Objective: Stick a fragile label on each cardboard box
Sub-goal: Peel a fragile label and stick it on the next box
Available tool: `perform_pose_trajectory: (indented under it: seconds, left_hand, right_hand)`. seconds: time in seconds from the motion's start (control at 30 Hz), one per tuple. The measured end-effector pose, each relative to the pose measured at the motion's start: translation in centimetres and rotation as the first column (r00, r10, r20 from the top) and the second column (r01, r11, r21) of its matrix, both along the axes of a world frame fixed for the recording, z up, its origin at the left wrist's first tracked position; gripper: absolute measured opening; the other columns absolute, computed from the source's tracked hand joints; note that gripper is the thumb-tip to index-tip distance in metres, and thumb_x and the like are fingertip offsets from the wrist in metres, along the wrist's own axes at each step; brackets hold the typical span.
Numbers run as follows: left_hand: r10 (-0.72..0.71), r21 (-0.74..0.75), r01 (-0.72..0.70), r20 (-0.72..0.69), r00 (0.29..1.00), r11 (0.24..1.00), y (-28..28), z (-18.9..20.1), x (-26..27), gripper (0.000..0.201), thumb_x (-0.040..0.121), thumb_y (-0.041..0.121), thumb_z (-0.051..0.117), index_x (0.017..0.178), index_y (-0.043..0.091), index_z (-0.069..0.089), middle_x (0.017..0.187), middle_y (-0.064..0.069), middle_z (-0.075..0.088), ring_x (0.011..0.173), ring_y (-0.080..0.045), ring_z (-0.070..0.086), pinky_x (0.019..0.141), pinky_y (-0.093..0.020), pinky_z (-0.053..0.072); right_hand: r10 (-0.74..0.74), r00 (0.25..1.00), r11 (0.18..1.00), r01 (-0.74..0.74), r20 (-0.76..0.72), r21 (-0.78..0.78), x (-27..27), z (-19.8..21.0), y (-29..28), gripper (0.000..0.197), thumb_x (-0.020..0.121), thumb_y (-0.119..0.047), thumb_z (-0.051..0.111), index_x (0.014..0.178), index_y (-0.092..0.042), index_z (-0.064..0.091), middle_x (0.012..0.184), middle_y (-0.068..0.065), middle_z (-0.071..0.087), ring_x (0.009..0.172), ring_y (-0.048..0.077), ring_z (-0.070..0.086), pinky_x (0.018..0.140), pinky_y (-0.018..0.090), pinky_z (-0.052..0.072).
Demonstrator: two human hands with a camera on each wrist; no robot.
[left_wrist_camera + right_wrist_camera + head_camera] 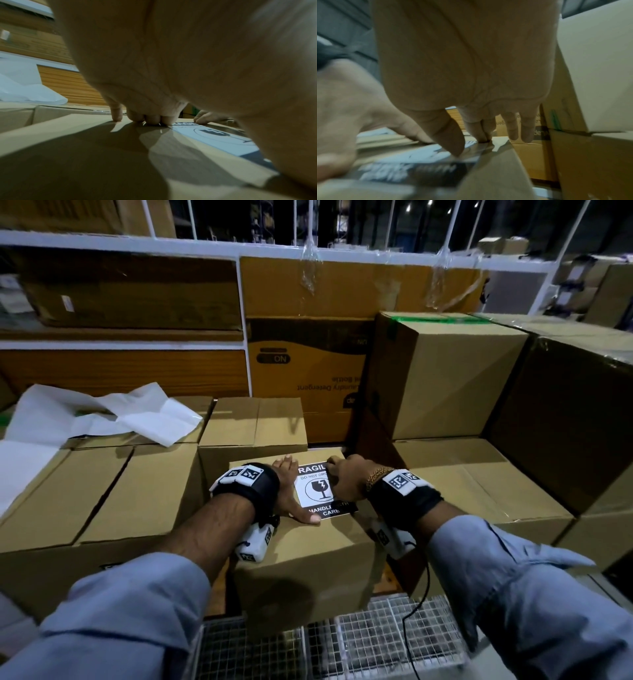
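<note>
Pressing a fragile label (317,489) flat onto the top of a small cardboard box (308,559).

The left hand (291,491) lies with straight fingers just left of the label, fingertips (152,119) on the cardboard at the label's far left corner, thumb stretched to its near edge. The right hand (346,481) covers the label's right side, fingers bent downward, with fingertips (453,143) pushing on the sheet near its far right corner; neither hand pinches anything. The label looks thin, light and limp, likely to wrinkle or trap air, so it is best handled by its corners and smoothed outward from under the fingers. The box seems stiff enough to take firm pressure.
</note>
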State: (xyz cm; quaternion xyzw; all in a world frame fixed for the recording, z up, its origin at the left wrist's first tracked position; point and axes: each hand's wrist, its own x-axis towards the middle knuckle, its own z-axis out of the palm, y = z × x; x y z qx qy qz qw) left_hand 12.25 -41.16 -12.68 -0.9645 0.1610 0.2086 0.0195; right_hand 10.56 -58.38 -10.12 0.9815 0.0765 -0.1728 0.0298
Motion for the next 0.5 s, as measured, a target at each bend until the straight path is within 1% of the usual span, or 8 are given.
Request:
perform_pose_trajectory:
  seconds: [0.07, 0.17, 0.27, 0.37, 0.43, 0.5]
  left_hand:
    - [0.004, -0.001, -0.004, 0.010, 1.000, 1.000, -0.1, -0.1, 0.1, 0.147, 0.067, 0.084, 0.071, 0.162, 0.011, -0.015, 0.170, -0.009, -0.018, 0.158, -0.026, -0.010, 0.126, -0.043, 0.003]
    - [0.013, 0.012, -0.013, 0.014, 1.000, 1.000, -0.1, -0.2, 0.1, 0.146, 0.068, 0.084, 0.071, 0.162, 0.012, -0.015, 0.170, -0.009, -0.018, 0.158, -0.027, -0.010, 0.126, -0.044, 0.003]
    - [0.015, 0.021, -0.016, 0.017, 1.000, 1.000, -0.2, -0.2, 0.0, 0.145, 0.068, 0.084, 0.070, 0.162, 0.013, -0.014, 0.170, -0.008, -0.018, 0.158, -0.026, -0.010, 0.126, -0.044, 0.004]
    - [0.016, 0.037, -0.015, -0.005, 1.000, 0.999, -0.4, -0.1, 0.3, 0.146, 0.067, 0.086, 0.070, 0.162, 0.014, -0.016, 0.170, -0.007, -0.019, 0.158, -0.026, -0.010, 0.126, -0.043, 0.003]
    - [0.015, 0.029, -0.015, -0.006, 1.000, 0.999, -0.3, -0.3, 0.5, 0.148, 0.066, 0.087, 0.069, 0.162, 0.014, -0.016, 0.170, -0.008, -0.020, 0.158, -0.026, -0.010, 0.126, -0.042, 0.002]
    - [0.006, 0.005, -0.006, 0.007, 1.000, 1.000, -0.1, -0.7, 0.6, 0.148, 0.067, 0.086, 0.069, 0.162, 0.012, -0.015, 0.170, -0.009, -0.020, 0.158, -0.027, -0.010, 0.126, -0.040, 0.001]
  right_hand:
    - [0.035, 0.999, 0.999, -0.034, 0.033, -0.014, -0.3, -0.5, -0.3, 0.072, 0.098, -0.044, 0.057, 0.161, -0.023, 0.030, 0.158, 0.006, 0.041, 0.139, 0.033, 0.041, 0.113, 0.047, 0.041]
    - [0.094, 0.993, 0.995, -0.090, 0.078, -0.044, -1.8, -1.2, -1.0, 0.068, 0.096, -0.047, 0.056, 0.157, -0.025, 0.037, 0.153, 0.004, 0.046, 0.132, 0.031, 0.044, 0.108, 0.047, 0.045]
    - [0.132, 0.986, 0.991, -0.131, 0.098, -0.022, -3.9, -1.6, -1.9, 0.062, 0.094, -0.042, 0.053, 0.153, -0.025, 0.042, 0.150, 0.001, 0.049, 0.128, 0.028, 0.044, 0.104, 0.046, 0.046]
    - [0.144, 0.982, 0.989, -0.148, 0.119, 0.026, -6.1, -1.4, -2.8, 0.060, 0.092, -0.037, 0.053, 0.150, -0.027, 0.047, 0.147, -0.001, 0.052, 0.129, 0.028, 0.043, 0.104, 0.045, 0.046]
    - [0.154, 0.980, 0.987, -0.159, 0.127, 0.030, -7.6, -1.1, -3.0, 0.063, 0.087, -0.044, 0.045, 0.147, -0.024, 0.052, 0.144, -0.001, 0.055, 0.127, 0.028, 0.044, 0.103, 0.044, 0.047]
    - [0.157, 0.977, 0.986, -0.163, 0.143, 0.035, -8.9, -1.2, -3.1, 0.074, 0.077, -0.047, 0.035, 0.144, -0.022, 0.056, 0.139, -0.001, 0.059, 0.124, 0.027, 0.046, 0.102, 0.043, 0.049]
